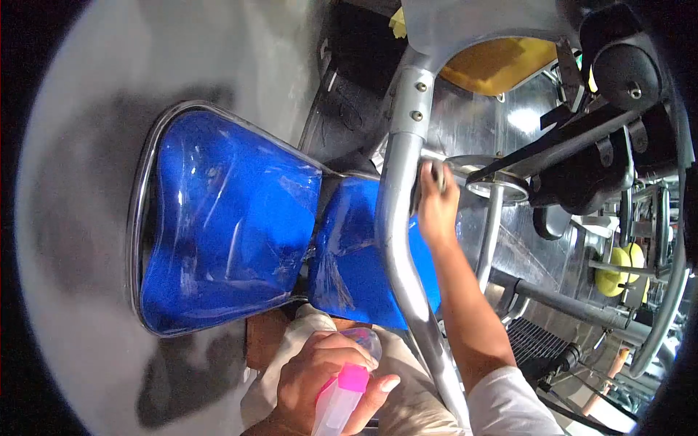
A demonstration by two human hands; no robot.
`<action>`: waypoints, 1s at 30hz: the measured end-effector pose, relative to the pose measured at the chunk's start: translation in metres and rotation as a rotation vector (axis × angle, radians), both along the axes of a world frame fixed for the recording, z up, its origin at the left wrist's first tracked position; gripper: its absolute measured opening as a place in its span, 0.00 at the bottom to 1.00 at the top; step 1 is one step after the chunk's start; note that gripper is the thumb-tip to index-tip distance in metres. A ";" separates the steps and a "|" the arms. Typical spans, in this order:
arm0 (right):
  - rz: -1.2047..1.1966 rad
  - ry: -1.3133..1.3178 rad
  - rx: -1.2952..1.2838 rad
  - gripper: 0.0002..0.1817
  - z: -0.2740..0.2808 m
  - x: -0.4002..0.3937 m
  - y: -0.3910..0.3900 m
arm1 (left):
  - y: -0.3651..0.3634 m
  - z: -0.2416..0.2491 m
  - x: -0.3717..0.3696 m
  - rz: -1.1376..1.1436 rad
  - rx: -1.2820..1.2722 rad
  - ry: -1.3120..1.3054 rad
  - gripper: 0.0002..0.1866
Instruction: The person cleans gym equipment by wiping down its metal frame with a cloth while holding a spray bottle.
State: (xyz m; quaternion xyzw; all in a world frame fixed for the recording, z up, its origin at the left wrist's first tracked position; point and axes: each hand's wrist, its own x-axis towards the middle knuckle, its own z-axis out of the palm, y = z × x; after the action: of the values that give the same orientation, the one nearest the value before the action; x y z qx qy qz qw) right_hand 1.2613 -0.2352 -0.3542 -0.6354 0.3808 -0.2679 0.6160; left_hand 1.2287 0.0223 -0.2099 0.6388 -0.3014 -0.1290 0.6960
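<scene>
Near the bottom, my left hand is wrapped round a clear spray bottle with a pink part, held above my lap. Beyond the silver frame tube, my right hand reaches up with its fingers bent round something dark, too blurred to name. That hand is beside the blue seat. The blue backrest, under clear plastic with a metal rim, stands to the left of the seat.
Silver and black machine parts fill the right side. A yellow panel is at the top, a yellow-green object at the right. Grey floor lies at the left.
</scene>
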 end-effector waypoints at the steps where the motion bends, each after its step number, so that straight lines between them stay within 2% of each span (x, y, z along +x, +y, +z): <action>1: -0.016 -0.042 0.015 0.10 -0.008 0.013 -0.012 | -0.001 0.000 -0.003 0.014 0.015 -0.008 0.18; 3: -0.033 -0.082 0.054 0.11 -0.008 0.014 -0.009 | -0.002 0.002 -0.007 0.047 0.043 -0.028 0.17; 4: -0.025 0.016 0.055 0.11 -0.006 0.002 -0.003 | 0.000 0.007 -0.004 0.009 0.097 -0.005 0.17; 6: 0.030 0.054 0.054 0.11 -0.017 -0.030 0.017 | 0.000 0.018 0.005 -0.072 0.187 0.051 0.17; 7: 0.058 0.084 -0.072 0.11 -0.010 -0.034 0.023 | 0.005 0.019 0.005 -0.058 0.283 -0.028 0.16; 8: 0.066 0.012 0.002 0.11 -0.020 -0.029 0.013 | 0.007 0.019 0.006 -0.047 0.278 -0.017 0.16; 10: -0.070 -0.137 0.192 0.12 -0.035 0.011 -0.015 | 0.009 0.018 0.004 -0.042 0.269 0.013 0.16; 11: -0.070 -0.052 0.196 0.13 -0.026 0.025 -0.022 | 0.009 0.017 0.003 -0.032 0.248 0.006 0.16; 12: -0.084 -0.106 0.276 0.14 -0.029 0.028 -0.023 | 0.011 0.017 0.002 -0.020 0.232 -0.001 0.16; 14: -0.046 -0.143 0.316 0.13 -0.031 0.004 -0.009 | 0.014 0.020 -0.001 0.016 0.223 0.087 0.16; 15: 0.005 -0.095 0.209 0.11 -0.033 -0.014 0.003 | 0.016 0.024 -0.007 0.038 0.226 0.183 0.16; 16: 0.042 0.045 0.145 0.12 -0.034 -0.034 0.014 | 0.016 0.010 -0.006 0.018 0.139 0.013 0.16; 17: 0.075 -0.030 0.193 0.11 -0.038 -0.032 0.011 | 0.017 -0.004 -0.004 0.001 0.048 -0.156 0.16; 18: 0.108 -0.104 0.245 0.11 -0.041 -0.030 0.007 | 0.016 0.000 -0.004 0.019 0.104 -0.136 0.15; 20: -0.030 -0.228 0.417 0.11 -0.039 0.005 -0.012 | 0.016 0.015 -0.008 0.021 0.226 -0.093 0.14; 21: -0.033 -0.153 0.357 0.11 -0.039 0.018 -0.021 | 0.014 0.017 -0.006 -0.004 0.252 -0.028 0.13; 24: -0.107 -0.192 0.419 0.11 -0.020 0.006 0.006 | 0.021 0.011 0.008 -0.187 0.304 -0.140 0.13; 25: 0.090 -0.107 0.294 0.11 -0.042 -0.023 0.000 | 0.013 0.008 0.001 -0.114 0.152 -0.008 0.13; 26: 0.069 -0.044 0.205 0.10 -0.036 -0.033 0.014 | 0.006 0.001 -0.009 -0.041 0.048 0.067 0.14; 28: 0.041 -0.095 0.362 0.09 -0.034 -0.025 0.012 | -0.002 -0.016 -0.032 0.113 -0.162 0.207 0.15; 30: 0.025 -0.064 0.175 0.11 -0.043 0.001 -0.014 | 0.006 -0.026 -0.049 0.326 0.121 -0.067 0.16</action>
State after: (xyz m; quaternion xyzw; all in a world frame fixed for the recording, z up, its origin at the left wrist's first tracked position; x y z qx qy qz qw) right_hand 1.2619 -0.2491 -0.3972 -0.5747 0.3749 -0.2461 0.6845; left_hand 1.1799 0.0287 -0.2356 0.7241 -0.2086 -0.0108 0.6574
